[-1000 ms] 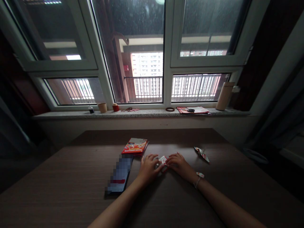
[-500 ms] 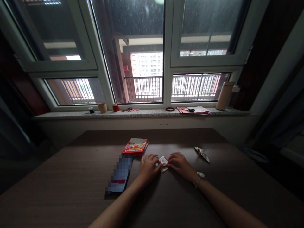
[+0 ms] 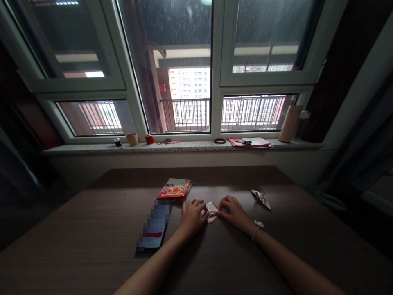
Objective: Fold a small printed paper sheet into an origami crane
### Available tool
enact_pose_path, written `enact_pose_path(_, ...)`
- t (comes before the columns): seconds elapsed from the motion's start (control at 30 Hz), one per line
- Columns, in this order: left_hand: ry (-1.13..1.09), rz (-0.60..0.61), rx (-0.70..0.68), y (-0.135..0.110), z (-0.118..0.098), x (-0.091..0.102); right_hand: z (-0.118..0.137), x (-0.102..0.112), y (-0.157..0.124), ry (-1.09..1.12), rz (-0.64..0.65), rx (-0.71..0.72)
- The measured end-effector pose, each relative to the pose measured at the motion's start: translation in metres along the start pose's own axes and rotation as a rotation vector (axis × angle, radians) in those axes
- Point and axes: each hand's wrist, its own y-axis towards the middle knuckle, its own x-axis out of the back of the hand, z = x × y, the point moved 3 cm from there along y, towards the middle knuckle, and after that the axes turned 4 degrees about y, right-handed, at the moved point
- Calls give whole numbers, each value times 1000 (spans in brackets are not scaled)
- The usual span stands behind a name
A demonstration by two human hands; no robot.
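Note:
A small piece of folded paper (image 3: pixel 211 211), white with red print and red edges, lies on the table between my two hands. My left hand (image 3: pixel 194 216) has its fingers curled on the paper's left side, thumb and fingertips close together. From the other side, my right hand (image 3: pixel 232 212) pinches the paper's right edge between thumb and forefinger. Left of my left hand is a phone (image 3: pixel 155 229), its screen partly blurred out. Behind it sits a stack of red and white printed papers (image 3: pixel 175 190).
A folded paper shape (image 3: pixel 260 199) rests on the table (image 3: pixel 101 225) to the right. Along the windowsill (image 3: pixel 193 146) stand a paper cup (image 3: pixel 132 139), a red spool-like item (image 3: pixel 149 139), a dark ring (image 3: pixel 220 141), scissors (image 3: pixel 246 142) on papers and a tan bottle (image 3: pixel 290 124).
My right hand has shifted slightly, its fingers more bent at the paper's right edge. A little more of the paper shows between the hands. The left hand has barely moved.

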Motion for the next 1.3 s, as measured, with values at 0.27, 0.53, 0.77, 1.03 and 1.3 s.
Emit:
enact_pose_path(0.27,-6,0,34,3,-3,1,2,-2,1,-68,-4,-28)
enact_pose_path(0.53,5,-3,29,3,-2,0,5,-5,2,-108,-3,-62)
enact_pose_path(0.77,21,10,44,5,1,-3,10,-5,1,-122,3,-65)
enact_pose_path(1.03,19,50,31,1,-5,5,14,-4,0,-151,-5,-67)
enact_pose_path(1.3,42,53,44,2,-5,4,15,-6,-1,-199,-44,-8)
